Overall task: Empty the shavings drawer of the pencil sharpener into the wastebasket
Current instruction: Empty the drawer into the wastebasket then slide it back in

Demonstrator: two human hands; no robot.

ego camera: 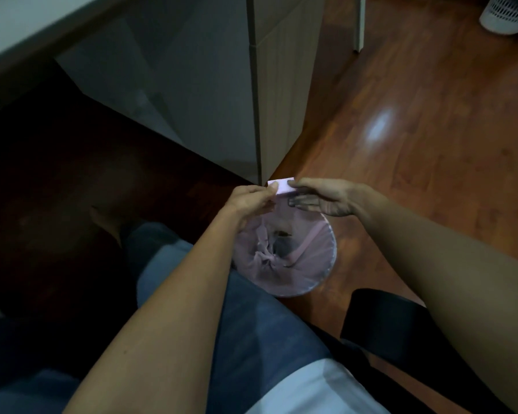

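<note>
Over the wastebasket (326,264), at its far rim, both hands hold the sharpener (281,187), a small pale pink block. The left hand (251,198) pinches its near left end with thumb and fingers closed on it. The right hand (326,197) grips the right end with fingertips; its other fingers lie fairly flat, and under them is a dark see-through piece (301,202), probably the drawer, though I cannot tell whether it is fully out or still partly in the body.

The task looks well along: the sharpener is already above the bin, which is lined with a thin pink bag (269,258) and has some dark bits at the bottom. Whether those are shavings is too dim to say. What seems left is to tip or tap the drawer clean and slide it back in. The basket stands on the wooden floor (431,144) beside the person's knee.
</note>
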